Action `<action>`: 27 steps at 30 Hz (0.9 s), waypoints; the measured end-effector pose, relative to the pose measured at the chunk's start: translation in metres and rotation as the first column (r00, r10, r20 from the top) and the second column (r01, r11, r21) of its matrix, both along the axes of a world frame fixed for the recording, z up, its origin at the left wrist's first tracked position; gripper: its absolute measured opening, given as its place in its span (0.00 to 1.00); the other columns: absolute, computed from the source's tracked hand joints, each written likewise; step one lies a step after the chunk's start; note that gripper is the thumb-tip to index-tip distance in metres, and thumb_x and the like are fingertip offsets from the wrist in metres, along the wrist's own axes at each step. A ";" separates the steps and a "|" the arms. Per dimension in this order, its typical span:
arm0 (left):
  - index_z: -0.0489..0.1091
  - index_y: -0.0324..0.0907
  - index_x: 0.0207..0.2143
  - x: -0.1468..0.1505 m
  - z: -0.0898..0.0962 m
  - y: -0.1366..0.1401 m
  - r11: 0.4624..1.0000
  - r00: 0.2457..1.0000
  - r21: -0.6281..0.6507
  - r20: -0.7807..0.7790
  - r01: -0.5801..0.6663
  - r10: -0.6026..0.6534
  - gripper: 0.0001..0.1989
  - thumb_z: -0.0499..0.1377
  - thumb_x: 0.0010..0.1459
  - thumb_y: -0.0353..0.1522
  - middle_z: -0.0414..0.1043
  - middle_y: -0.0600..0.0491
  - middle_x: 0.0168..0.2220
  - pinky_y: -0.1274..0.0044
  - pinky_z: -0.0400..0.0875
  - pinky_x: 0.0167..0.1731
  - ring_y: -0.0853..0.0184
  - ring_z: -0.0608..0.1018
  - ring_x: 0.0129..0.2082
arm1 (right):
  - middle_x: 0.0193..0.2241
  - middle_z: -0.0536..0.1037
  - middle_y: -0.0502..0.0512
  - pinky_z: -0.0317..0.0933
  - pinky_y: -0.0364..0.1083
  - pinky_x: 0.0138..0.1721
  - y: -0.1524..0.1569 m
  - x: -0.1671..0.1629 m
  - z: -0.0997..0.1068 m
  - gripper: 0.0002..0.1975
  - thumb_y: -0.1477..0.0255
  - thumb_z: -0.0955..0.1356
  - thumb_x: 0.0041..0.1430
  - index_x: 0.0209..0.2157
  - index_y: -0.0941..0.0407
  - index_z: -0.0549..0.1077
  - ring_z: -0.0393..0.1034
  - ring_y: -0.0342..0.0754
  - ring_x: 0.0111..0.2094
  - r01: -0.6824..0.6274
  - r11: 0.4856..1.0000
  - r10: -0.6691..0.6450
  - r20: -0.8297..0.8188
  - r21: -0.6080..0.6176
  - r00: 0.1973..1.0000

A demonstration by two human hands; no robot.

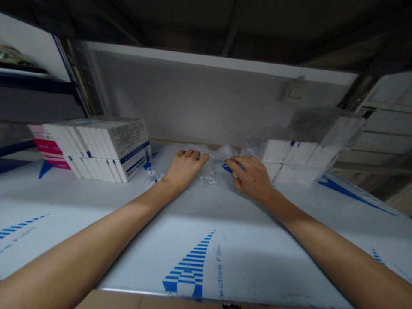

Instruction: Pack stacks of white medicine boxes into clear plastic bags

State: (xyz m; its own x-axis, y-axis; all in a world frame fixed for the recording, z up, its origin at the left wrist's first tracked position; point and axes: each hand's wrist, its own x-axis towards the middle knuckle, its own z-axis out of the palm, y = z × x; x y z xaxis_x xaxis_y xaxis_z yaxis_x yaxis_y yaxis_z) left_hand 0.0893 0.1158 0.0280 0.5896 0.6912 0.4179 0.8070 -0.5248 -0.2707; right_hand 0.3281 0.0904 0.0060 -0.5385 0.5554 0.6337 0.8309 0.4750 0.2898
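A crumpled clear plastic bag (165, 156) lies flattened on the film-covered shelf, toward the back wall. My left hand (185, 169) rests palm down on it, fingers stretched forward and thumb out to the side. To the right, my right hand (251, 176) hovers at or touches the bag's other side, its fingers loosely bent and the thumb apart from them. Just beyond that hand stands a plastic-wrapped block of white boxes (296, 159). Left of my left hand is a double-layered stack of white boxes (99, 146) with blue bands.
Pink-and-white boxes (51, 148) stand at the far left. The shelf surface (138, 240) carries blue-printed protective film and ends at a front edge near me. A dark upper shelf (193, 25) hangs low overhead. Metal posts (75, 73) flank the bay, and a switch (294, 92) sits on the wall.
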 end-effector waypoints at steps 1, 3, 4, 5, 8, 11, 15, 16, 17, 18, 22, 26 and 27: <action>0.67 0.43 0.57 0.000 0.000 0.000 1.000 1.000 -0.003 -0.014 0.006 -0.006 0.18 0.50 0.67 0.24 0.76 0.44 0.52 0.65 0.71 0.48 0.55 0.77 0.51 | 0.49 0.79 0.59 0.64 0.55 0.47 0.001 0.001 0.000 0.21 0.79 0.64 0.57 0.51 0.53 0.74 0.72 0.56 0.46 0.001 1.000 -0.001 0.012 0.013 1.000; 0.66 0.43 0.57 0.000 -0.001 -0.001 1.000 0.999 -0.009 -0.030 0.023 -0.023 0.18 0.50 0.68 0.24 0.77 0.45 0.51 0.68 0.72 0.44 0.56 0.78 0.50 | 0.51 0.79 0.60 0.64 0.55 0.48 0.002 0.002 0.001 0.21 0.80 0.64 0.56 0.51 0.54 0.74 0.72 0.57 0.47 0.007 0.999 -0.008 0.021 0.035 1.000; 0.66 0.43 0.57 0.000 -0.001 -0.001 0.999 0.999 -0.014 -0.029 0.032 -0.033 0.18 0.50 0.67 0.24 0.77 0.46 0.51 0.69 0.73 0.42 0.56 0.78 0.50 | 0.51 0.79 0.61 0.65 0.55 0.48 0.003 0.003 0.000 0.21 0.81 0.64 0.56 0.50 0.55 0.74 0.72 0.57 0.47 0.011 0.999 -0.012 0.020 0.044 1.000; 0.65 0.43 0.57 0.000 -0.002 -0.001 0.999 0.999 -0.017 -0.022 0.040 -0.040 0.18 0.50 0.67 0.23 0.77 0.46 0.51 0.70 0.73 0.40 0.57 0.79 0.49 | 0.52 0.79 0.62 0.65 0.55 0.48 0.004 0.004 0.000 0.21 0.82 0.63 0.56 0.50 0.56 0.75 0.73 0.57 0.47 0.015 0.999 -0.016 0.015 0.051 1.000; 0.64 0.44 0.57 0.000 -0.005 0.001 0.999 0.999 -0.016 0.022 0.036 -0.035 0.18 0.50 0.68 0.24 0.79 0.46 0.47 0.71 0.72 0.35 0.58 0.81 0.44 | 0.50 0.80 0.63 0.66 0.55 0.47 0.008 0.007 0.000 0.21 0.84 0.63 0.56 0.49 0.57 0.76 0.74 0.58 0.47 0.031 0.997 -0.031 -0.006 0.076 1.000; 0.67 0.43 0.54 -0.002 -0.007 0.004 1.000 0.998 0.001 0.067 0.015 -0.015 0.13 0.49 0.70 0.29 0.80 0.46 0.42 0.71 0.71 0.32 0.57 0.82 0.39 | 0.49 0.80 0.65 0.67 0.54 0.48 0.010 0.011 0.000 0.19 0.82 0.64 0.57 0.49 0.61 0.76 0.74 0.58 0.46 0.057 0.990 -0.052 -0.045 0.130 0.998; 0.69 0.42 0.52 -0.005 -0.010 0.008 1.000 0.994 0.011 0.112 0.021 -0.022 0.14 0.47 0.72 0.30 0.80 0.46 0.43 0.71 0.71 0.34 0.57 0.82 0.40 | 0.43 0.83 0.66 0.69 0.53 0.47 0.012 0.015 0.001 0.13 0.75 0.64 0.64 0.42 0.65 0.80 0.76 0.57 0.41 0.080 0.985 -0.065 -0.102 0.153 0.993; 0.69 0.42 0.52 -0.005 -0.011 0.009 1.000 0.992 0.008 0.126 0.025 -0.026 0.14 0.47 0.72 0.30 0.80 0.46 0.44 0.71 0.71 0.35 0.57 0.82 0.41 | 0.41 0.83 0.65 0.70 0.53 0.46 0.012 0.015 0.001 0.14 0.74 0.63 0.65 0.39 0.64 0.80 0.76 0.56 0.39 0.088 0.987 -0.074 -0.102 0.136 0.992; 0.70 0.42 0.53 -0.006 -0.011 0.009 1.000 0.990 0.003 0.137 0.029 -0.029 0.14 0.47 0.72 0.30 0.80 0.46 0.45 0.71 0.71 0.35 0.57 0.82 0.41 | 0.40 0.84 0.65 0.70 0.52 0.45 0.013 0.016 0.001 0.15 0.74 0.63 0.66 0.38 0.64 0.81 0.76 0.55 0.38 0.096 0.989 -0.085 -0.095 0.117 0.992; 0.70 0.41 0.52 -0.006 -0.011 0.009 0.999 0.989 -0.004 0.144 0.033 -0.032 0.14 0.48 0.71 0.30 0.80 0.45 0.45 0.71 0.71 0.35 0.57 0.82 0.41 | 0.40 0.84 0.65 0.70 0.52 0.45 0.014 0.017 0.001 0.15 0.75 0.62 0.66 0.39 0.64 0.81 0.76 0.55 0.38 0.105 0.989 -0.097 -0.087 0.101 0.992; 0.72 0.40 0.51 -0.005 -0.009 0.008 0.997 0.992 -0.031 0.114 0.064 -0.060 0.13 0.51 0.68 0.27 0.79 0.45 0.42 0.70 0.73 0.38 0.57 0.81 0.41 | 0.49 0.81 0.67 0.69 0.52 0.49 0.016 0.022 0.001 0.17 0.83 0.62 0.60 0.44 0.64 0.80 0.74 0.56 0.46 0.153 0.987 -0.151 -0.031 0.051 0.988; 0.74 0.37 0.49 -0.005 -0.009 0.008 0.983 0.981 0.012 0.052 0.185 -0.186 0.16 0.52 0.64 0.21 0.76 0.42 0.52 0.67 0.73 0.49 0.55 0.77 0.52 | 0.56 0.76 0.66 0.68 0.54 0.51 0.011 0.020 0.003 0.19 0.85 0.64 0.56 0.44 0.61 0.81 0.71 0.58 0.49 0.221 0.975 -0.220 0.033 -0.016 0.975; 0.74 0.37 0.49 -0.004 -0.010 0.008 0.976 0.976 0.032 0.038 0.215 -0.216 0.17 0.53 0.62 0.19 0.74 0.41 0.57 0.65 0.72 0.53 0.54 0.74 0.56 | 0.57 0.76 0.65 0.67 0.54 0.51 0.010 0.018 0.004 0.21 0.85 0.64 0.56 0.48 0.61 0.80 0.71 0.58 0.49 0.233 0.972 -0.232 0.040 -0.028 0.972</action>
